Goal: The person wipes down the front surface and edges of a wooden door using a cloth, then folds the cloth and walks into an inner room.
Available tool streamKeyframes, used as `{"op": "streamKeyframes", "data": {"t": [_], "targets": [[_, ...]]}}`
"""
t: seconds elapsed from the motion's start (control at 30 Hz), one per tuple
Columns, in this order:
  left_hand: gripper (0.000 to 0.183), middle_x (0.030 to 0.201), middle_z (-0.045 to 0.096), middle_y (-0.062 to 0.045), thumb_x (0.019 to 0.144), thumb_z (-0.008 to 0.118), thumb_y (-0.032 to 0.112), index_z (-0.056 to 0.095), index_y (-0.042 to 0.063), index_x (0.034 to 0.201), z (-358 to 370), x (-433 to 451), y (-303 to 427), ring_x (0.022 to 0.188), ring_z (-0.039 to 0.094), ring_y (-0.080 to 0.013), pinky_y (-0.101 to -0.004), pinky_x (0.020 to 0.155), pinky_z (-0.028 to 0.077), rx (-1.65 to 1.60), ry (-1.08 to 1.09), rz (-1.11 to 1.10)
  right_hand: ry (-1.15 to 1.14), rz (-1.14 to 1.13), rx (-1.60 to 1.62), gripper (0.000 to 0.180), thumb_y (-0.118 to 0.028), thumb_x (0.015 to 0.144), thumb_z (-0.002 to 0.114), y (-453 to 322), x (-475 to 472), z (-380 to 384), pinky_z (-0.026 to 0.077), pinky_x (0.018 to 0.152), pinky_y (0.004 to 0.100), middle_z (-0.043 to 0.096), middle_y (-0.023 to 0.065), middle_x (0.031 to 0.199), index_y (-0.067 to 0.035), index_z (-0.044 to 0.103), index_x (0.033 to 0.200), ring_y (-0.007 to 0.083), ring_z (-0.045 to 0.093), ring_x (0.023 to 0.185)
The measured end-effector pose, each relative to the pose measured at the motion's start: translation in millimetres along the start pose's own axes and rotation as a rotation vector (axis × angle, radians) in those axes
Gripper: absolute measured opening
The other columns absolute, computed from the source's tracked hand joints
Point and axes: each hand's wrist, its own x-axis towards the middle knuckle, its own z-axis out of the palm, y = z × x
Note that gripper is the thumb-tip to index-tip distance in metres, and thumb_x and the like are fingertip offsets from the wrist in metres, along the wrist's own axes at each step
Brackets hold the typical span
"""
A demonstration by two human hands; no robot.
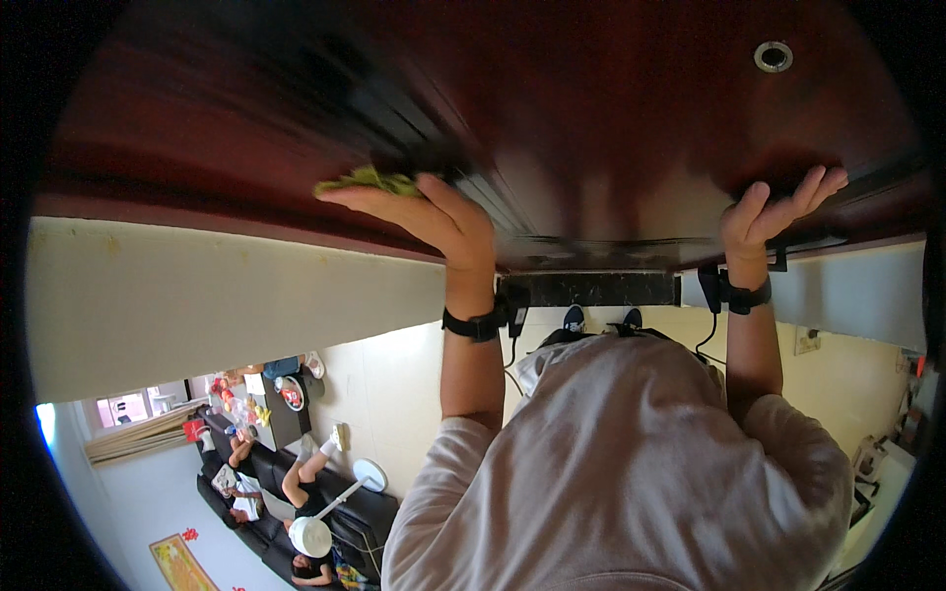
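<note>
A dark red wooden door point(591, 125) with a glossy panelled face stands in front of me. My left hand point(436, 218) lies nearly flat along it, pressing a yellow-green cloth point(369, 179) to the surface. The palm side and part of the cloth are hidden behind the fingers. Over on the right, my right hand point(772, 210) is raised at the door with nothing seen in it, thumb apart from the fingers. Whether its palm touches the wood I cannot tell. A round metal-rimmed peephole point(772, 57) sits in the door beyond that hand.
Pale wall point(236, 303) flanks the door on the left. A black threshold point(591, 289) runs near my shoes point(575, 318). Behind me people are on a black sofa point(355, 510), near a cluttered table point(277, 421) and a white stand lamp point(310, 537). Cables hang from both wrist straps.
</note>
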Motion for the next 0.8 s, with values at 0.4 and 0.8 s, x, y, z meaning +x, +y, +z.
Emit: {"op": "streamKeyframes", "data": {"t": [0.4,0.8], "targets": [[0.079,0.154,0.006,-0.042,0.095,0.041,0.030,0.007,-0.013,0.151,78.9,-137.8,-65.0,0.143,0.011,-0.0585,-0.0671,0.114,0.013,0.065,-0.004,0.384,0.006,-0.021,0.010,0.064,-0.027,0.101,0.046,-3.2,6.6,3.9,0.006,0.121,0.0490,0.010,0.0208,0.163,0.006,0.023,0.151,0.0353,0.006,0.151],[0.068,0.154,0.020,-0.035,0.086,0.047,-0.005,0.022,-0.009,0.149,59.8,-274.8,-83.9,0.142,0.025,-0.0501,-0.0504,0.117,0.027,0.048,-0.529,-0.127,-0.014,-0.036,0.014,0.067,-0.031,0.098,0.049,9.2,-0.5,1.2,0.001,0.119,0.0577,0.013,0.0259,0.161,0.002,0.025,0.152,0.0420,0.006,0.150]]}}
